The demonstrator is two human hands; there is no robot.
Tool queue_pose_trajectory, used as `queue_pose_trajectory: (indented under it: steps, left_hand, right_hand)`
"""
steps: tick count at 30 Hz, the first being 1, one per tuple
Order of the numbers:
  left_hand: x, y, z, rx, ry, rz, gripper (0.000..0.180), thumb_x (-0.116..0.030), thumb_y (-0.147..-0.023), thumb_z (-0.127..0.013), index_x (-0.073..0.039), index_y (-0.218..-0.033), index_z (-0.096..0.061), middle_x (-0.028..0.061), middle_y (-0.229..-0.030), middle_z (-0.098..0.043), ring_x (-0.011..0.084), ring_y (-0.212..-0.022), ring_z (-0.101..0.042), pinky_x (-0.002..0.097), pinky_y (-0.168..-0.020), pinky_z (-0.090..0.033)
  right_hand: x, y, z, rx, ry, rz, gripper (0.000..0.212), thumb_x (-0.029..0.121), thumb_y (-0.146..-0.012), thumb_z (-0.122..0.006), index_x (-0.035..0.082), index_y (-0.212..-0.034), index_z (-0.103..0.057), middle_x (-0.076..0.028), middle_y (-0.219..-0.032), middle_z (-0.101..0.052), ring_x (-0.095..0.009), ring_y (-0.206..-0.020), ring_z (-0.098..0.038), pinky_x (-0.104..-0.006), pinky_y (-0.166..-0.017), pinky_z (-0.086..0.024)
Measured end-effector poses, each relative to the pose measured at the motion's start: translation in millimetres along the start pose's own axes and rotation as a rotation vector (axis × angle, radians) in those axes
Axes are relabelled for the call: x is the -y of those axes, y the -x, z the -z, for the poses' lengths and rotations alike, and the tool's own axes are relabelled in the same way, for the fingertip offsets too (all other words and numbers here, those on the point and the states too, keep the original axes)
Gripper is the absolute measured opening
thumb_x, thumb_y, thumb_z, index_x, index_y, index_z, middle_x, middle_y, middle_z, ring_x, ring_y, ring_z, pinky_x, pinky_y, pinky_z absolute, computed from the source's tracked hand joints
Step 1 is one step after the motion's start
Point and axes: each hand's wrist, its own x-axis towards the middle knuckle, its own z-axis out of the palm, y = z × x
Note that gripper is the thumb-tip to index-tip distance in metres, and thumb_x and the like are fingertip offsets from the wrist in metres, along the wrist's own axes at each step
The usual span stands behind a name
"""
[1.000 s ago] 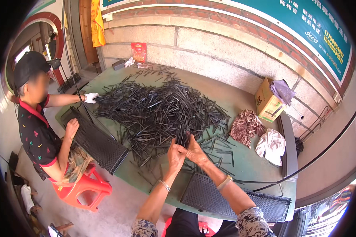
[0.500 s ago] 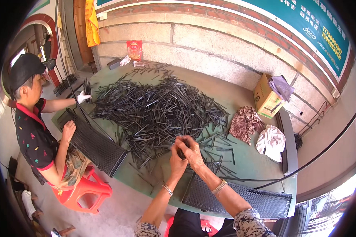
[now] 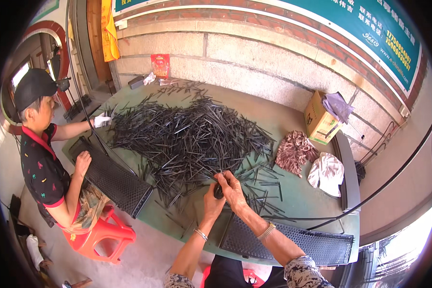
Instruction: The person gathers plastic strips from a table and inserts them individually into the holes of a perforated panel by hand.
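Note:
My left hand [image 3: 213,202] is closed around a small bundle of thin black sticks [image 3: 218,191], whose dark end shows between the palms. My right hand [image 3: 232,191] pinches at the upper side of the same bundle, close against the left. Just beyond both hands spreads a big loose heap of thin black sticks [image 3: 187,137]. A black tray with a grid of small holes [image 3: 288,240] lies at the table's near edge, beneath my right forearm.
At the left, a co-worker on a red stool [image 3: 105,235] reaches a white-gloved hand [image 3: 101,120] to the heap, beside another holed black tray [image 3: 113,177]. Crumpled cloths [image 3: 296,153] and a yellow carton [image 3: 321,117] stand right. A black bent rod [image 3: 398,173] crosses the right side.
My hands have shifted slightly, with the right fingers now over the bundle's far side and its dark end more visible. The upright sticks at the co-worker's gloved hand no longer show.

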Motion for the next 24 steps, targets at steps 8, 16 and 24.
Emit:
queue_pose_trajectory:
  steps: [8,16,24]
  left_hand:
    - [-11.5,-3.2,-9.9,-0.063,-0.019,0.061,0.036,-0.021,-0.075,-0.073,0.000,-0.098,-0.057,0.0161,-0.082,-0.065,0.0242,-0.080,-0.067,0.0366,-0.070,-0.049]
    - [-27.7,-36.7,7.1,0.030,1.045,0.513,0.022,-0.008,-0.081,-0.067,0.013,-0.088,-0.064,0.0159,-0.081,-0.066,0.0240,-0.075,-0.066,0.0364,-0.082,-0.057]
    - [-8.4,-28.7,1.3,0.029,0.765,0.439,0.053,-0.017,-0.073,-0.078,-0.001,-0.118,-0.055,0.0035,-0.105,-0.063,0.0135,-0.090,-0.061,0.0277,-0.079,-0.049]
  right_hand:
    - [14.7,-21.8,-3.5,-0.268,0.286,0.424,0.032,0.026,-0.102,-0.043,0.001,-0.091,-0.059,-0.004,-0.079,-0.060,-0.011,-0.074,-0.049,-0.0263,-0.071,-0.042]
    - [40.6,-66.2,20.4,-0.257,0.223,0.395,0.030,0.035,-0.101,-0.045,0.010,-0.084,-0.049,0.006,-0.063,-0.038,-0.004,-0.054,-0.032,-0.0220,-0.047,-0.030]
    - [-11.3,-48.1,-8.2,0.006,0.175,0.056,0.037,0.038,-0.096,-0.054,0.001,-0.096,-0.058,-0.002,-0.080,-0.056,-0.011,-0.075,-0.048,-0.0258,-0.070,-0.042]
